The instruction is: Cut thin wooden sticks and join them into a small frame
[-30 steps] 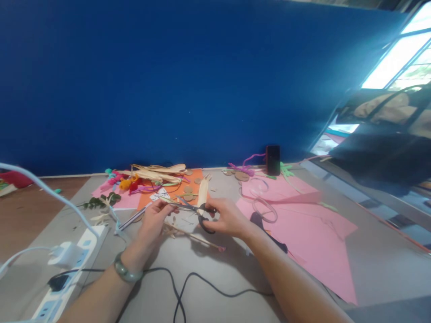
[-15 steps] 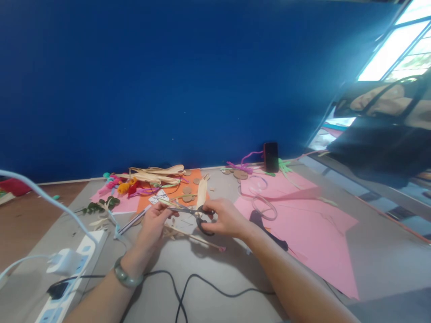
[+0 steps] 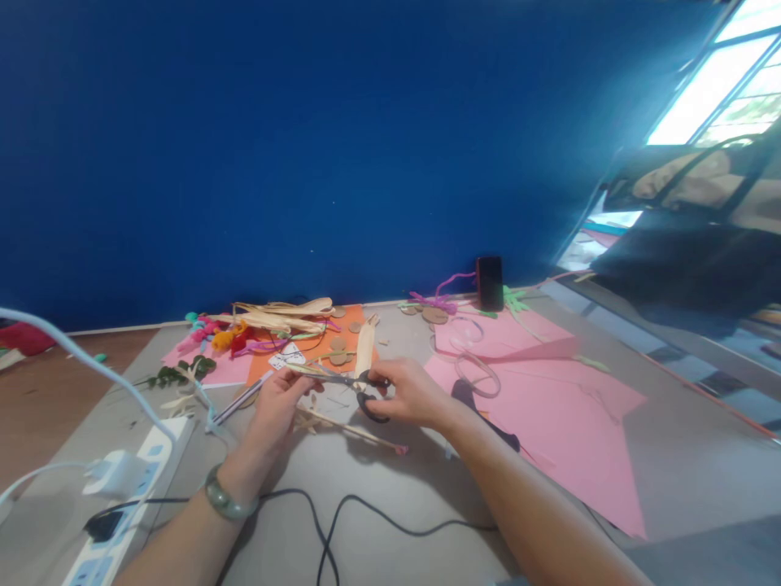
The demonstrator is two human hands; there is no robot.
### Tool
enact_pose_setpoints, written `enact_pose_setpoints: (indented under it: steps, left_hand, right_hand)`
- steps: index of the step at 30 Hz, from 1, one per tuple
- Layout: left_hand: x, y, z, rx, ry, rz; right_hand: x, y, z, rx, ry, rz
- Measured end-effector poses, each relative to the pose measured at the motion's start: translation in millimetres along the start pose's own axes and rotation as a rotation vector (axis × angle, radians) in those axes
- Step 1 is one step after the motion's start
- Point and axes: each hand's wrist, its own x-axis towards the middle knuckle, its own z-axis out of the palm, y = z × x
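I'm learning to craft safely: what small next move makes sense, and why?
Probably shift the left hand slightly away from the scissors before any snip: the right hand grips their handles, and the blades point at the left fingertips, seemingly very close to them.

- Scissors [image 3: 354, 380]: handles partly hidden by right fingers [image 3: 386, 372].
- Pale piece [image 3: 300, 367] in left fingers [image 3: 296, 382], by scissors: too small to tell.
- Power strip [image 3: 163, 449], left of scissors: cut off below.
- Another person's arm [image 3: 760, 203], right of scissors: blurred, cut off.
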Motion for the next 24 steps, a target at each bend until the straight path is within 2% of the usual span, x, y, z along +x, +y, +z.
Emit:
enact_pose_setpoints:
  steps: [11, 24]
  left_hand:
    - [-0.4, 0.7, 1.5, 0.006, -0.021, -0.005]
    - [-0.9, 0.9, 0.8, 0.019, -0.050, 0.000]
  right_hand:
    - [0.7, -1.1, -2.7, -0.057, -0.012, -0.003]
    - [0.6, 0.0, -1.3, -0.020, -0.031, 0.014]
